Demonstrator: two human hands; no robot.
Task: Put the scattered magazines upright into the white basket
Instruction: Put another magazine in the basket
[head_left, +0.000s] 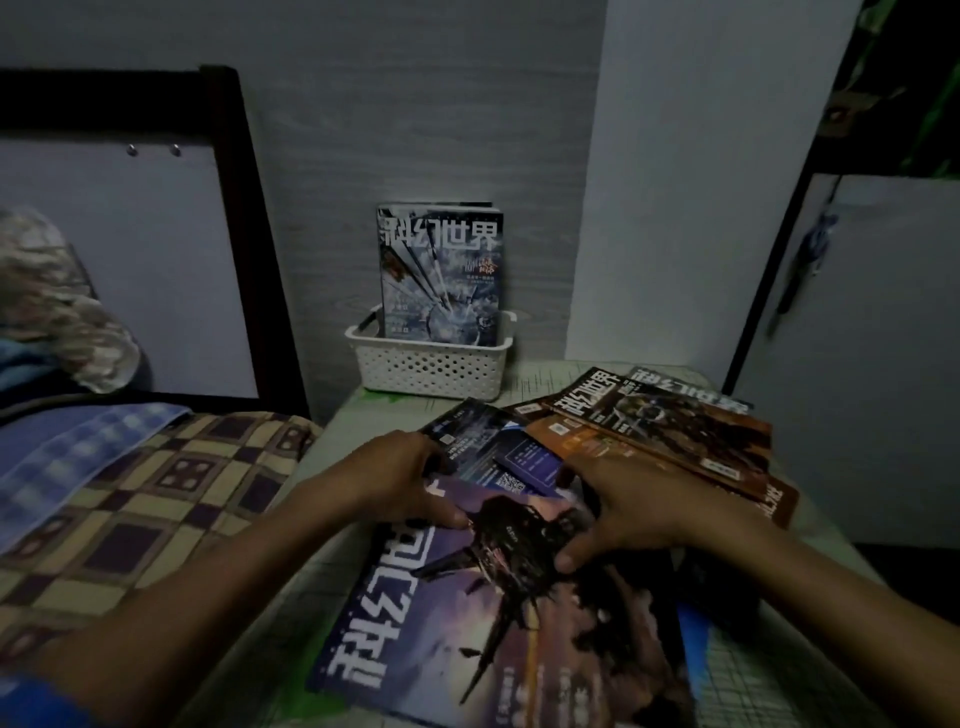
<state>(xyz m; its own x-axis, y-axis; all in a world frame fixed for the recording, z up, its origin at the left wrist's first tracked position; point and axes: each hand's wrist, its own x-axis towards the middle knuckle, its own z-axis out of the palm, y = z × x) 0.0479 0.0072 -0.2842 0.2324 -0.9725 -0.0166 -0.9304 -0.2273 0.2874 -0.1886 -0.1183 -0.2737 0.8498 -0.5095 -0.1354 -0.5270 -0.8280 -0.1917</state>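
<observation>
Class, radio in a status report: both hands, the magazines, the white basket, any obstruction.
Left hand and right hand grip purple-covered magazine. One blue-grey magazine upright in white perforated plastic basket. Orange magazines lie scattered. Path unobstructed.

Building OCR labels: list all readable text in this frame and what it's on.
"科幻世界": masthead of the upright magazine in the white basket.
"科幻世界": orange magazine on the table, rotated.
"科幻": purple magazine under both hands, rest covered.
Small print, QR codes: too blurred to read.
</observation>
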